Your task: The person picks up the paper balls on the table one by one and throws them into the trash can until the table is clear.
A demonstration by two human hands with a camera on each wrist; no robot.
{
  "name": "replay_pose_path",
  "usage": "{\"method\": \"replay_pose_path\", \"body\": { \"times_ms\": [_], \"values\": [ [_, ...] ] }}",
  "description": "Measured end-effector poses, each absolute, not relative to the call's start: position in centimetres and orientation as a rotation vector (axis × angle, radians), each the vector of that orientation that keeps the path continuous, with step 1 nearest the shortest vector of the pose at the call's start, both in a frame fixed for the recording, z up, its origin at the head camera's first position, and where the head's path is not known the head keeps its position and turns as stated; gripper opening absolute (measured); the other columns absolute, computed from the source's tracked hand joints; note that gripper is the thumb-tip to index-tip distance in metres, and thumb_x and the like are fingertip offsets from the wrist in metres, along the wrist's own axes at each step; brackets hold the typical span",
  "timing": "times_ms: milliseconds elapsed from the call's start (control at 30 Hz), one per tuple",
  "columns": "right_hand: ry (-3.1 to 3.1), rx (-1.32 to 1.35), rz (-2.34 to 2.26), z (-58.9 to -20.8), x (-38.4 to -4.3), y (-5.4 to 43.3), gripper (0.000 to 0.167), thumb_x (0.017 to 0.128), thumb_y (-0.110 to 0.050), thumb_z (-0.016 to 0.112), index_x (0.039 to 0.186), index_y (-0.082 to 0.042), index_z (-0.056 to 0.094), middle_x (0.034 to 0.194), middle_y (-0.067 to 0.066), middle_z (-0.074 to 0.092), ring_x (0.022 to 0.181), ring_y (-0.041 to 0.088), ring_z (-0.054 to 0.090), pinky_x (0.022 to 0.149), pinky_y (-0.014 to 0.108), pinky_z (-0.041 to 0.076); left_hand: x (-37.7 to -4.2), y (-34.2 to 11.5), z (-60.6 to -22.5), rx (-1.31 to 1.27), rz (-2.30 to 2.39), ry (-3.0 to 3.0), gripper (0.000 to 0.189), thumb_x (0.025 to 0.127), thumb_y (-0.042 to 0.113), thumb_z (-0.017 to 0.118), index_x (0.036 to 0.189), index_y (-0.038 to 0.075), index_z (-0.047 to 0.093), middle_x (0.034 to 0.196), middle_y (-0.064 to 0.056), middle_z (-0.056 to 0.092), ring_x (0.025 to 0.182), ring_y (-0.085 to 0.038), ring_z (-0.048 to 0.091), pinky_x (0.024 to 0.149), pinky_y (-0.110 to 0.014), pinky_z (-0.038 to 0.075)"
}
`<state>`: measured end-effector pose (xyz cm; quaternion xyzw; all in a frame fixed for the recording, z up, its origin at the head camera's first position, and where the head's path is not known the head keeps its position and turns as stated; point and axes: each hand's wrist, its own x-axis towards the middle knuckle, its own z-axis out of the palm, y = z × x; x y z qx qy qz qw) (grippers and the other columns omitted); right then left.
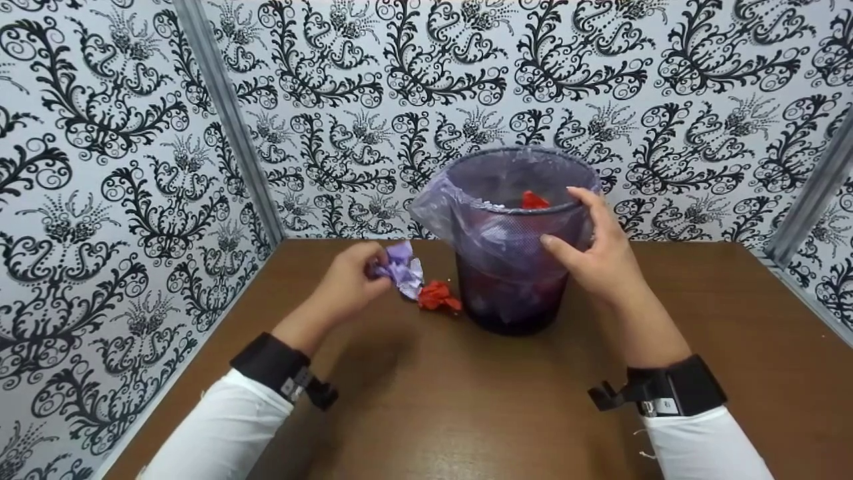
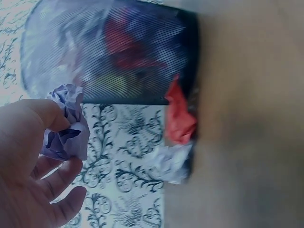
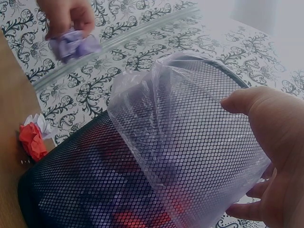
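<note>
My left hand (image 1: 356, 277) pinches a crumpled piece of purple paper (image 2: 71, 126) between thumb and fingers, raised above the table in the right wrist view. Near it on the table lie a red crumpled paper (image 1: 438, 297) and a pale crumpled paper (image 2: 171, 164), side by side at the foot of the bin. The dark mesh waste bin (image 1: 513, 280) stands upright, lined with a thin translucent bag (image 3: 142, 109). With thumb in front and fingers round the side, my right hand (image 1: 603, 257) holds the bin near its rim. Crumpled papers, red and purple among them, show through the mesh.
The brown wooden table (image 1: 466, 413) runs back to a wall (image 1: 433, 100) with black scroll patterns. Another patterned wall (image 1: 100, 200) borders the left side. A loose fold of the bag (image 1: 433, 203) sticks out from the bin's left rim.
</note>
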<state>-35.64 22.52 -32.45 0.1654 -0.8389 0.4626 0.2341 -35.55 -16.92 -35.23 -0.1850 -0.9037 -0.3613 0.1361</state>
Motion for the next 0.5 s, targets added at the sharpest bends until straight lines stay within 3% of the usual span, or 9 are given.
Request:
{"method": "replay_pose_path", "body": {
  "times_ms": [500],
  "values": [
    [-2.295,0.47,1.27,-32.4,-35.7,22.5,0.081,0.086,-0.036,0.082,0.154,-0.027,0.039,0.158,0.013,0.04,0.142,0.041,0.043,0.115,0.073,0.032,-37.1,-15.2,-27.0,-0.399,-1.35,-2.451,0.014,0.093,0.011,0.068,0.102,0.012,0.058,0.113,-0.01,0.067,0.082,-0.024,0.066,0.065,-0.031,0.06]
  ]
}}
